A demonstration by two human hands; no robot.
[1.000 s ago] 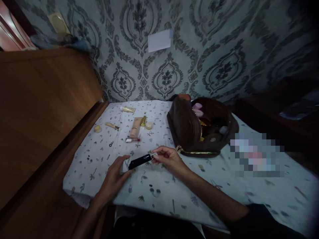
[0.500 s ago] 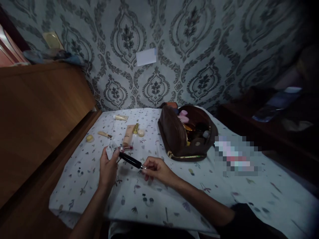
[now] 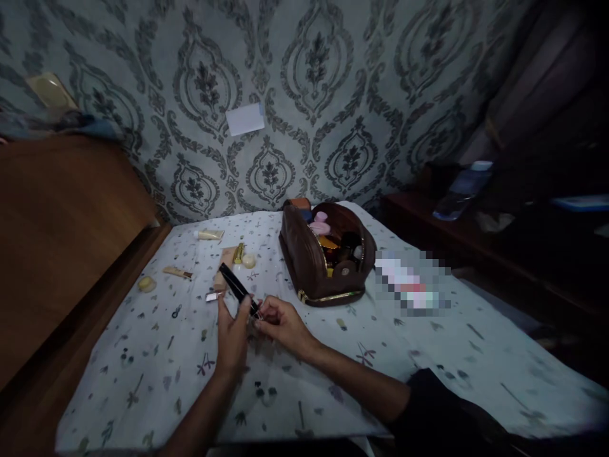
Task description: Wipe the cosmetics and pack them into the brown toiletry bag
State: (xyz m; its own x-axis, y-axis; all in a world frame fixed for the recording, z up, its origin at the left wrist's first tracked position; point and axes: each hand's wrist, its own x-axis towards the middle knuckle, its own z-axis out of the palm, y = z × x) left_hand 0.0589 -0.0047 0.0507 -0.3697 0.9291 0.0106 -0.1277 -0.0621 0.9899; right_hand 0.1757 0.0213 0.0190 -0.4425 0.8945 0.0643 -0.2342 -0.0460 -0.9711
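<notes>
A slim black cosmetic tube (image 3: 233, 281), tilted with its far end up to the left, is between my two hands. My left hand (image 3: 233, 330) is closed around its lower part, thumb on top. My right hand (image 3: 285, 327) pinches the near end, where the fingers hide the tip. Just beyond the left fingers is a small pale, shiny piece (image 3: 212, 296); whether it touches them I cannot tell. Behind it lie a beige squeeze tube (image 3: 227, 257), a gold tube (image 3: 238, 253) and a small round cream jar (image 3: 248, 260).
An open brown makeup bag (image 3: 304, 266) full of cosmetics stands right of my hands. Farther left are a cream tube (image 3: 209, 235), a short brush (image 3: 177, 273) and a yellow-lidded jar (image 3: 146, 284). A wooden cabinet (image 3: 71, 235) borders the left; a water bottle (image 3: 464, 190) is far right.
My left hand has moved from a white item onto the black tube, which now tilts more steeply. My right hand stays at its near end. The view has swung right.
</notes>
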